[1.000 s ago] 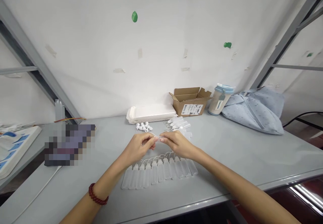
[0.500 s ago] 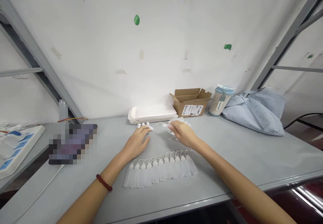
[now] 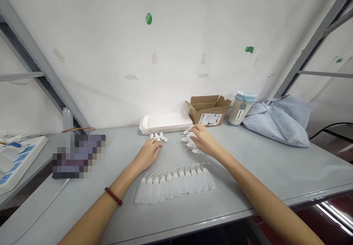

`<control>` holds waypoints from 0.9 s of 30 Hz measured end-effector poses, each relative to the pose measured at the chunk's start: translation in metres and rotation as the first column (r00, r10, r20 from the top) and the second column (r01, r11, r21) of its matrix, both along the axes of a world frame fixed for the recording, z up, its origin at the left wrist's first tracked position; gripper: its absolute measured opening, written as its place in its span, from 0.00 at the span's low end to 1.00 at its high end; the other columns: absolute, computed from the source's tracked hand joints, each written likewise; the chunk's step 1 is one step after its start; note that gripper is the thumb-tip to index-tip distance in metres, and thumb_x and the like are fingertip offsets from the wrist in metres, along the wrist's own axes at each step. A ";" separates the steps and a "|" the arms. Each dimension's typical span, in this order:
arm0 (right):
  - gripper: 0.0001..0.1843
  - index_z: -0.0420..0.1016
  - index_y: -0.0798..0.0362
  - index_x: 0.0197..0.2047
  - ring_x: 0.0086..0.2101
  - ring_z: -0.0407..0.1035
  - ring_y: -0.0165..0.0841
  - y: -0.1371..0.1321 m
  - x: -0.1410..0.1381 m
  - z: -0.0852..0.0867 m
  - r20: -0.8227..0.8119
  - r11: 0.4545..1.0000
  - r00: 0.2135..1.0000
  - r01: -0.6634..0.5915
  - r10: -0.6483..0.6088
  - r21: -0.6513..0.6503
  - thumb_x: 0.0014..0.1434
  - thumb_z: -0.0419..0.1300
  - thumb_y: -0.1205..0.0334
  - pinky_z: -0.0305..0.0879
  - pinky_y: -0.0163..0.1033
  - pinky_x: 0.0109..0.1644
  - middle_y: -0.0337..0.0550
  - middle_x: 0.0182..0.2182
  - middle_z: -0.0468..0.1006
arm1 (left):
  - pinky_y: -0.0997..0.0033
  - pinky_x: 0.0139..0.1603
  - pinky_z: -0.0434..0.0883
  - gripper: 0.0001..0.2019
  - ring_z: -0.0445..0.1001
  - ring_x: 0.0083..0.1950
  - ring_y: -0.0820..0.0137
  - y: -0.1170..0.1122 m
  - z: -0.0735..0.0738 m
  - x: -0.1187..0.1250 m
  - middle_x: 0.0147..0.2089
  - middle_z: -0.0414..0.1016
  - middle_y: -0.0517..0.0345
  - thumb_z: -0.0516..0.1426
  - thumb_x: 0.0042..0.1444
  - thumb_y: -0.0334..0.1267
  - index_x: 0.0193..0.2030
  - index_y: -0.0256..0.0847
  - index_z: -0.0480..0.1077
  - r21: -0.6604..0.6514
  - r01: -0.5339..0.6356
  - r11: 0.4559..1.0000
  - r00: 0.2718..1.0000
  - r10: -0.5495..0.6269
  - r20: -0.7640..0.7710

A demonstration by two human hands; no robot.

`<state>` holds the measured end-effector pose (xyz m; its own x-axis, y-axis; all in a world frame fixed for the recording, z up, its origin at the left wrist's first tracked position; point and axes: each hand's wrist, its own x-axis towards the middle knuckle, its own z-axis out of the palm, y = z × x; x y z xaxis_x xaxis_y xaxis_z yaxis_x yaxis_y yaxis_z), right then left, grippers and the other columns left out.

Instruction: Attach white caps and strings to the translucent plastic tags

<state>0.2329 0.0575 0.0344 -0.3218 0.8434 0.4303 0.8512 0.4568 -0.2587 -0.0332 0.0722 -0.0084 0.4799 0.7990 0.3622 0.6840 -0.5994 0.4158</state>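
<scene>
A row of small translucent squeeze bottles (image 3: 176, 186) with thin tethers at their necks lies near the front of the grey table. My left hand (image 3: 146, 153) rests just in front of a little heap of small white caps (image 3: 158, 137). Its fingertips are drawn together at the near side of the heap, and what they pinch, if anything, is too small to make out. Over a loose pile of similar bottles (image 3: 188, 140) hovers my right hand (image 3: 205, 140), thumb and fingers apart; it partly covers the pile.
Behind the hands, a stack of white trays (image 3: 168, 123) lies against the wall. An open cardboard box (image 3: 210, 112), a lidded tumbler (image 3: 240, 109) and a blue cloth bag (image 3: 275, 125) stand to its right. On the left are a blurred-out object (image 3: 82, 156) and a white cable (image 3: 45, 208).
My left hand has drawn back slightly, showing more of the caps, and its thumb has closed in. My right hand has let go of a bottle and shifted a little right, fingers spreading.
</scene>
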 end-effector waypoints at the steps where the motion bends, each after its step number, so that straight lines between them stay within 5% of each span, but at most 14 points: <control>1: 0.11 0.70 0.57 0.46 0.48 0.63 0.43 0.000 -0.001 -0.001 0.017 1.000 1.000 -0.023 0.024 -0.006 0.60 0.53 0.70 0.62 0.45 0.50 0.55 0.45 0.70 | 0.57 0.49 0.68 0.13 0.70 0.47 0.59 -0.001 0.001 0.000 0.43 0.72 0.45 0.46 0.58 0.31 0.41 0.35 0.72 -0.003 -0.002 1.000 1.000 0.002 -0.001; 6: 0.06 0.70 0.56 0.37 0.39 0.66 0.36 -0.010 -0.006 0.012 -0.039 0.995 0.998 -0.049 0.046 -0.085 0.59 0.52 0.70 0.63 0.40 0.42 0.50 0.39 0.72 | 0.58 0.48 0.68 0.13 0.70 0.46 0.61 -0.005 0.003 0.003 0.42 0.71 0.47 0.46 0.58 0.29 0.40 0.36 0.71 -0.015 0.009 1.000 1.000 -0.009 -0.022; 9: 0.07 0.67 0.55 0.28 0.26 0.63 0.29 -0.023 -0.008 0.028 -0.083 0.951 0.996 -0.064 0.041 -0.304 0.57 0.51 0.68 0.58 0.34 0.29 0.40 0.24 0.71 | 0.59 0.47 0.69 0.13 0.70 0.46 0.61 -0.006 0.003 0.005 0.42 0.71 0.47 0.46 0.57 0.28 0.40 0.36 0.71 -0.014 0.013 1.000 0.999 -0.013 -0.034; 11: 0.09 0.64 0.55 0.21 0.21 0.60 0.26 -0.030 -0.007 0.038 -0.055 0.847 0.990 -0.138 0.128 -0.513 0.53 0.52 0.68 0.54 0.32 0.25 0.36 0.19 0.67 | 0.59 0.47 0.69 0.12 0.70 0.45 0.60 -0.007 0.003 0.005 0.42 0.71 0.47 0.46 0.57 0.28 0.39 0.36 0.71 -0.012 0.013 1.000 0.999 -0.013 -0.034; 13: 0.10 0.63 0.55 0.18 0.19 0.60 0.25 -0.036 -0.004 0.044 -0.025 0.644 0.974 -0.168 0.225 -0.746 0.50 0.52 0.68 0.54 0.32 0.24 0.35 0.16 0.66 | 0.59 0.47 0.69 0.12 0.70 0.45 0.61 -0.007 0.003 0.005 0.42 0.71 0.47 0.47 0.57 0.28 0.39 0.36 0.71 -0.011 0.014 1.000 0.999 -0.014 -0.031; 15: 0.10 0.64 0.56 0.17 0.18 0.62 0.26 -0.038 0.000 0.047 -0.038 0.519 0.963 -0.177 0.266 -0.837 0.48 0.52 0.68 0.58 0.32 0.24 0.35 0.15 0.68 | 0.59 0.48 0.68 0.12 0.70 0.45 0.61 -0.007 0.003 0.005 0.42 0.72 0.47 0.47 0.57 0.28 0.39 0.36 0.71 -0.009 0.021 1.000 0.999 -0.021 -0.030; 19: 0.10 0.65 0.56 0.18 0.19 0.65 0.26 -0.037 0.005 0.051 -0.098 0.519 0.965 -0.215 0.244 -0.827 0.48 0.53 0.66 0.61 0.32 0.25 0.35 0.16 0.69 | 0.58 0.48 0.68 0.12 0.70 0.45 0.60 -0.006 0.003 0.006 0.41 0.73 0.47 0.46 0.57 0.28 0.37 0.36 0.71 -0.002 0.040 0.999 0.999 -0.040 -0.035; 27: 0.14 0.70 0.59 0.21 0.20 0.68 0.27 -0.034 0.009 0.049 0.002 0.314 0.946 -0.105 0.323 -0.944 0.47 0.60 0.55 0.60 0.31 0.23 0.39 0.19 0.73 | 0.61 0.46 0.69 0.11 0.71 0.44 0.62 -0.008 0.005 0.009 0.40 0.73 0.50 0.47 0.56 0.28 0.35 0.39 0.71 0.001 0.043 0.999 0.998 -0.043 -0.045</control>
<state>0.2415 0.0235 0.0832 -0.5248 0.5447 -0.6541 0.8364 0.1873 -0.5151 -0.0246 0.0639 -0.0037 0.5300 0.7763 0.3413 0.6752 -0.6298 0.3840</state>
